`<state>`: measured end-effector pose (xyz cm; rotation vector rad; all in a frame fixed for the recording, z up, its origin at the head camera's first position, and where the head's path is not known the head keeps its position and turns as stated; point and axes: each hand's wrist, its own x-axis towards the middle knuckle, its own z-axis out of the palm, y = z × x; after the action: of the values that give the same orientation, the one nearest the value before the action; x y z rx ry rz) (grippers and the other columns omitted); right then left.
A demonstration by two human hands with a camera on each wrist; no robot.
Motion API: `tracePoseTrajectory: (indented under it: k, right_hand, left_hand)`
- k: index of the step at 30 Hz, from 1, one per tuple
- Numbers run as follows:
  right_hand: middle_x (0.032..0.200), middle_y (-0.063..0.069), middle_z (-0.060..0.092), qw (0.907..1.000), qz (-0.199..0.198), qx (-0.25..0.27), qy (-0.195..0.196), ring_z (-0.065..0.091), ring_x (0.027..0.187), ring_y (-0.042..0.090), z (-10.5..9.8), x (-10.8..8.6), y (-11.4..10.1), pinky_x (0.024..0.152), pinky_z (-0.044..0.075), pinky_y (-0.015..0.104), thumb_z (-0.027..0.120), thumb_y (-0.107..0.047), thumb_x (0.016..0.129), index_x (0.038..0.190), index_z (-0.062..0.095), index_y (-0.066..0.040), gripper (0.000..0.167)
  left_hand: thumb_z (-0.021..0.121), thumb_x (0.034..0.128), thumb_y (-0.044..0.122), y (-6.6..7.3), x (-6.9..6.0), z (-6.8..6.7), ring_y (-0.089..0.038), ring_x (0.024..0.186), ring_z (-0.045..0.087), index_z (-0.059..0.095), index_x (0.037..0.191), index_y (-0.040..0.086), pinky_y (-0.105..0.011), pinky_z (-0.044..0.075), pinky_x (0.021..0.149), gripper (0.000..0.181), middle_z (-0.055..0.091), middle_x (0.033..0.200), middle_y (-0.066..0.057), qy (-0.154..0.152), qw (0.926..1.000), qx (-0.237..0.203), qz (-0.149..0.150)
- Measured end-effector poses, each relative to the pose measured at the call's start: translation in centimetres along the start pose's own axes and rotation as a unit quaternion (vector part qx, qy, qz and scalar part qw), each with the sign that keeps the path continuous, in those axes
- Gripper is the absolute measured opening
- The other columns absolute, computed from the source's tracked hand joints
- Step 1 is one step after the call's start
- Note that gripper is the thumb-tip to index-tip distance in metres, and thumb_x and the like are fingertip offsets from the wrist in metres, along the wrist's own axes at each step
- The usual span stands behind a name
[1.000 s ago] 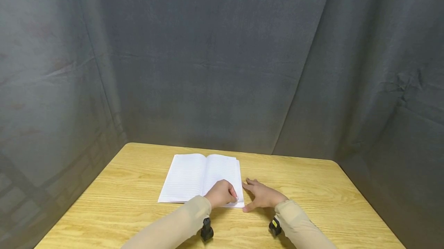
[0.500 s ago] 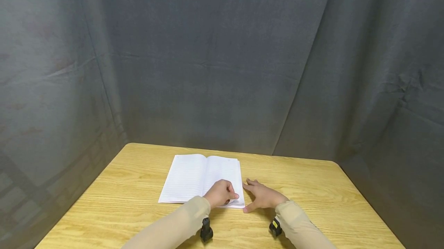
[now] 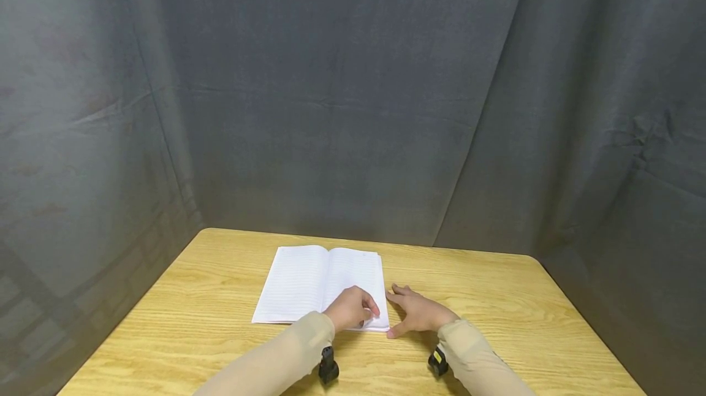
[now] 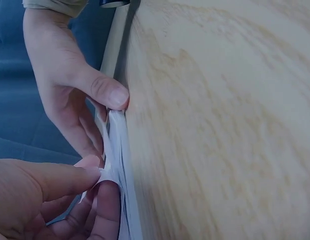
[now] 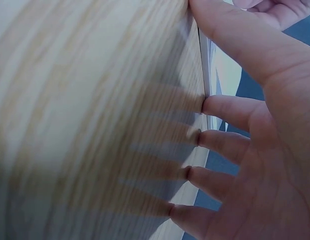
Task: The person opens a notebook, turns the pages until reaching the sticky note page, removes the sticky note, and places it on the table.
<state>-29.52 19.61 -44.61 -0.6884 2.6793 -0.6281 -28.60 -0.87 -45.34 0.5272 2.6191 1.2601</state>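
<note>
At the near right corner of the open notebook [image 3: 292,282], the left hand [image 3: 349,309] pinches a page [image 4: 109,173] between thumb and fingers, while the right hand [image 3: 421,312], fingers spread, rests against the edge. That corner looks lifted but the page unturned, so the work seems only begun. Around them lies a wood-grained table [image 3: 182,322], with dark grey curtains [image 3: 342,89] hanging beyond it

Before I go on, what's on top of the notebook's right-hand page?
The left hand is over its lower part, pinching paper near the lower right corner. The upper part of the page shows faint lines; whatever lies directly beneath the hand is covered.
</note>
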Motion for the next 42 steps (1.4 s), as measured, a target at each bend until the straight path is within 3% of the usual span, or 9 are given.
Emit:
tracePoseTrajectory:
  k: [6,13,21,31,36,42]
  right_hand:
    - [0.155,0.027,0.023,1.0,0.0,-0.005,0.0,0.02,0.139,0.054,0.0,0.0,0.0,0.106,0.024,0.068,0.082,-0.042,0.072,0.146,0.039,-0.002,0.094]
    - [0.155,0.027,0.023,0.9999,-0.002,-0.013,-0.003,0.02,0.14,0.053,0.0,0.2,0.2,0.107,0.024,0.067,0.081,-0.045,0.072,0.146,0.038,-0.002,0.096]
    - [0.156,0.026,0.022,1.0,-0.005,-0.005,-0.004,0.018,0.14,0.054,0.0,0.3,0.3,0.107,0.022,0.068,0.081,-0.046,0.072,0.147,0.037,-0.004,0.096]
    - [0.156,0.026,0.019,0.9999,-0.007,0.007,-0.012,0.016,0.141,0.053,-0.1,0.1,0.1,0.107,0.023,0.067,0.08,-0.043,0.074,0.147,0.036,-0.002,0.095]
    - [0.157,0.024,0.019,0.9999,-0.002,0.008,-0.012,0.015,0.142,0.052,-0.1,0.1,0.1,0.107,0.022,0.067,0.08,-0.044,0.075,0.148,0.036,-0.003,0.095]
    - [0.157,0.024,0.019,0.9999,-0.001,0.006,-0.011,0.015,0.142,0.051,0.1,0.2,0.2,0.107,0.023,0.068,0.079,-0.045,0.074,0.148,0.035,-0.004,0.095]
  left_hand:
    - [0.068,0.0783,-0.005,0.1,-0.1,-0.8,-0.009,0.055,0.054,0.073,0.082,0.004,-0.021,0.042,0.054,0.011,0.062,0.07,0.001,0.019,0.9993,-0.027,0.018]
    - [0.072,0.0776,-0.004,0.8,-0.6,-2.8,-0.011,0.06,0.056,0.072,0.089,-0.001,-0.024,0.047,0.057,0.012,0.066,0.083,-0.004,0.036,0.9966,-0.064,0.037]
    - [0.075,0.0789,0.005,1.2,-1.6,-5.8,-0.014,0.075,0.056,0.073,0.088,0.009,-0.031,0.047,0.073,0.01,0.067,0.088,-0.001,0.083,0.9941,-0.059,0.038]
    - [0.075,0.0767,0.002,0.2,-3.4,-9.3,-0.014,0.073,0.053,0.072,0.088,0.011,-0.029,0.047,0.066,0.015,0.066,0.085,0.0,0.153,0.984,-0.084,0.036]
    - [0.075,0.075,-0.001,-0.8,-4.5,-10.8,-0.014,0.07,0.053,0.071,0.086,0.009,-0.027,0.05,0.064,0.016,0.066,0.08,0.0,0.186,0.9776,-0.096,0.021]
    - [0.075,0.0755,0.0,-2.4,-6.0,-12.2,-0.015,0.072,0.048,0.07,0.088,0.007,-0.024,0.044,0.061,0.016,0.058,0.08,-0.001,0.212,0.9726,-0.094,-0.003]
